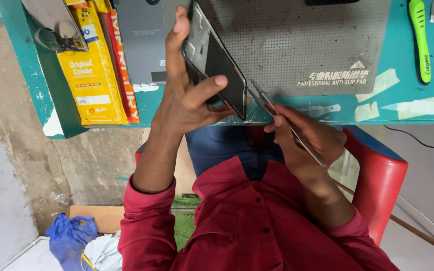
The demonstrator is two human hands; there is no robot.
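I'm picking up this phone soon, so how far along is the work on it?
Done: I can't tell; no removed parts show. In hand: the left hand holds the flat black phone upright on edge over the grey perforated mat, while the right hand pinches thin metal tweezers with their tips at its lower edge. Left: the phone is not yet laid down or put aside.

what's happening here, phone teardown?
Looks like it. The left hand holds a dark phone tilted on edge above a grey perforated anti-slip pad on a teal workbench. The right hand holds thin metal tweezers, tips at the phone's lower corner. A green toothbrush lies on the bench.
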